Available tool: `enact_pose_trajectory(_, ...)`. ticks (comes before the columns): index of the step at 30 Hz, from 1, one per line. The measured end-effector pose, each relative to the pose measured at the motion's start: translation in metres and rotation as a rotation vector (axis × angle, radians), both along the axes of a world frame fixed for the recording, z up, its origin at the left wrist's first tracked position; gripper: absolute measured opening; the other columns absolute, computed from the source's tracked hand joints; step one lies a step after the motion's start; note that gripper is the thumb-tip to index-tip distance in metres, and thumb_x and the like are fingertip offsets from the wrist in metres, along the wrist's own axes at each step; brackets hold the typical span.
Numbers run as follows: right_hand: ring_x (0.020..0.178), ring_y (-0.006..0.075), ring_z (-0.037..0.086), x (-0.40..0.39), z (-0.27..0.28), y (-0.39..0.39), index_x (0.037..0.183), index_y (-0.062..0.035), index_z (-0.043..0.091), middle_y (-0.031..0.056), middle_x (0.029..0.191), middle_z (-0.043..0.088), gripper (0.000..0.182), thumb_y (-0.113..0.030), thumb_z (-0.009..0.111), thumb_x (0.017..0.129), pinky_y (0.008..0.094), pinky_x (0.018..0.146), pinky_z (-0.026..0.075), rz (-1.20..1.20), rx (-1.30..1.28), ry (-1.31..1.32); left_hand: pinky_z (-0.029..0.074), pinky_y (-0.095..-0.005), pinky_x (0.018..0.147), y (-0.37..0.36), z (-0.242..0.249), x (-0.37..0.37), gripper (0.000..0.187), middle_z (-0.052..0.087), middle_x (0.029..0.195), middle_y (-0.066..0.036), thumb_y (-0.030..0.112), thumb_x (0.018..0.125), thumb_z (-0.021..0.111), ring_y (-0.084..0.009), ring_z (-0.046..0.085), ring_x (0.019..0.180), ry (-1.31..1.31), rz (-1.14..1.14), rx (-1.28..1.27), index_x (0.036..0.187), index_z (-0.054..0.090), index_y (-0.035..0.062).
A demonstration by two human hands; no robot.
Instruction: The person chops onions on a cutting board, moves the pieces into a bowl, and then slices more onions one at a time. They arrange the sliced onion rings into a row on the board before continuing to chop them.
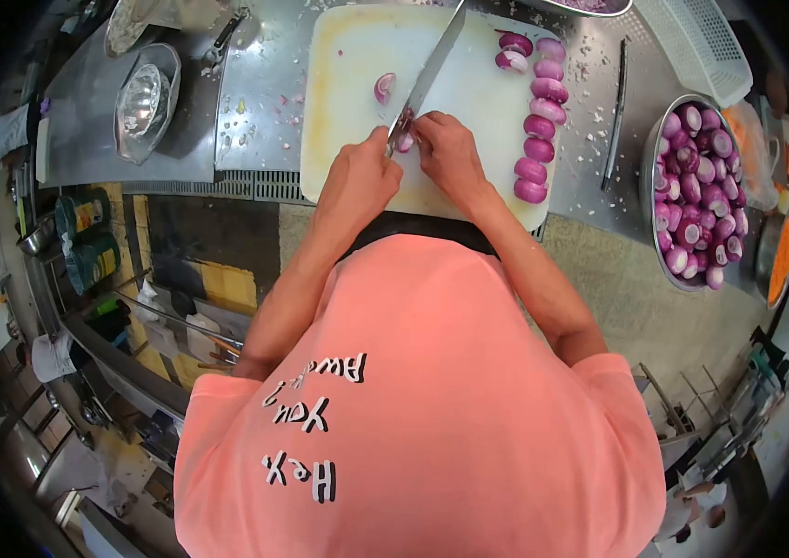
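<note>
On a white cutting board, my left hand is closed around the lower end of a long kitchen knife, whose blade points away from me. My right hand is beside it, fingers pinched on a small piece of red onion against the blade. The fingers partly cover that piece. A loose onion wedge lies to the left of the knife. Along the board's right edge runs a row of purple onion pieces, with two more beside its far end.
A metal bowl heaped with red onions stands to the right, near a white plastic basket and a bowl of shredded orange food. A dark rod lies between board and bowl. At left is a clear bowl.
</note>
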State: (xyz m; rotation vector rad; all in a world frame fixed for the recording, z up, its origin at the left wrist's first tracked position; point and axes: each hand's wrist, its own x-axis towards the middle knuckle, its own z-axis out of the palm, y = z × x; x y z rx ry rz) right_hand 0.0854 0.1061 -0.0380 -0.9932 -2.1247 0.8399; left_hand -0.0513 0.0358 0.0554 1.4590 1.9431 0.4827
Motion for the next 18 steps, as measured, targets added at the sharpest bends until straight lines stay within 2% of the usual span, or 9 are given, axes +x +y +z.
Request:
enact_pose_trajectory(5,0.081,0.036,0.06,0.001,-0.001,-0.005,0.084,-0.0008,0.063,0.0153,0.081,0.062,0.013,0.007,0.059,0.074,0.0449,0.071,0.05,-0.048,0.022,0.054,0.043,-0.0443,0.056,-0.001,-0.024,0.007,0.016,0.053,0.058,-0.02,0.005,0.083,0.055,-0.0342,0.055,0.054,0.025,0.021,0.049,0.095,0.05,-0.0048)
enact_pose_trajectory(7,0.081,0.0358,0.06,0.002,-0.001,-0.005,0.083,-0.001,0.063,0.0152,0.081,0.062,0.012,0.007,0.06,0.074,0.0447,0.071,0.05,-0.04,0.02,0.041,0.045,-0.0431,0.057,0.008,-0.003,0.004,0.021,0.053,0.058,-0.02,0.005,0.083,0.055,-0.0333,0.056,0.054,-0.013,0.006,-0.03,0.101,0.053,-0.0062)
enact_pose_trajectory(11,0.08,0.0355,0.06,0.003,-0.003,-0.005,0.083,-0.0008,0.063,0.0153,0.081,0.062,0.011,0.006,0.06,0.075,0.0441,0.07,0.05,-0.036,0.005,0.024,0.046,-0.0417,0.057,-0.002,-0.012,0.003,0.029,0.053,0.058,-0.02,0.006,0.083,0.055,-0.0322,0.055,0.053,0.008,-0.008,-0.044,0.109,0.054,-0.0075)
enact_pose_trajectory(13,0.08,0.0357,0.06,0.004,-0.004,-0.005,0.083,-0.0007,0.063,0.0151,0.08,0.062,0.011,0.006,0.06,0.076,0.0438,0.07,0.05,-0.038,0.015,0.035,0.043,-0.0378,0.049,0.003,-0.03,0.008,0.035,0.052,0.056,-0.015,0.006,0.083,0.056,-0.0242,0.052,0.047,0.085,-0.029,0.116,0.116,0.053,-0.0062)
enact_pose_trajectory(14,0.08,0.0358,0.06,0.004,-0.004,-0.004,0.083,-0.0006,0.064,0.0149,0.08,0.062,0.011,0.006,0.059,0.076,0.0435,0.07,0.05,-0.034,0.031,0.046,0.043,-0.0378,0.049,0.003,-0.036,0.004,0.035,0.052,0.056,-0.015,0.006,0.083,0.056,-0.0242,0.052,0.047,0.082,-0.027,0.119,0.116,0.053,-0.0062)
enact_pose_trajectory(16,0.08,0.036,0.06,0.008,-0.003,-0.004,0.085,-0.0007,0.064,0.0158,0.081,0.062,0.009,0.003,0.061,0.077,0.0432,0.071,0.051,-0.028,0.01,0.035,0.038,-0.0323,0.041,0.012,-0.013,-0.005,0.034,0.05,0.054,-0.006,0.006,0.084,0.058,-0.015,0.048,0.043,-0.153,0.045,-0.037,0.116,0.055,-0.0023)
enact_pose_trajectory(18,0.08,0.0362,0.06,0.005,-0.002,-0.003,0.086,-0.0009,0.064,0.0167,0.082,0.062,0.009,0.001,0.062,0.077,0.0428,0.071,0.051,-0.031,-0.016,0.031,0.035,-0.0304,0.039,0.003,-0.002,-0.016,0.033,0.049,0.054,-0.003,0.006,0.085,0.058,-0.0119,0.046,0.042,-0.171,0.093,0.01,0.117,0.055,-0.0005)
